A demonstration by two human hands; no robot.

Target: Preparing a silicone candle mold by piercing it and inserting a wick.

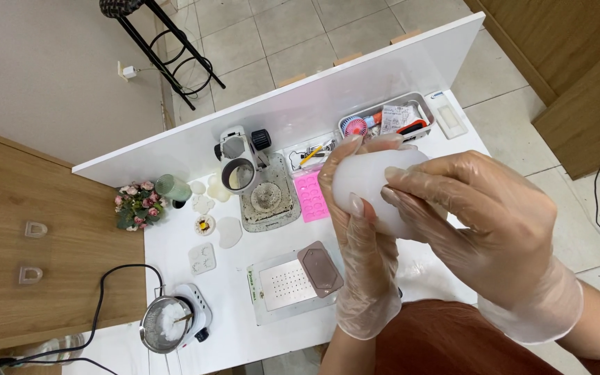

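Observation:
Both my hands wear thin clear gloves and are raised close to the camera over the white table (244, 337). My left hand (359, 264) wraps around a smooth white rounded block (369, 182) from below and the left. My right hand (484, 222) grips the same block from the right, thumb pressed on its front face. The block's lower part is hidden by my fingers.
On the table stand a small microscope (241, 163) on a grey stained mat, a pink silicone mould (311, 196), a white perforated plate (282, 285) with a brown tile, a metal pot (166, 324) on a small heater, white cast pieces, a flower bunch (137, 205), and a tray of tools (390, 119).

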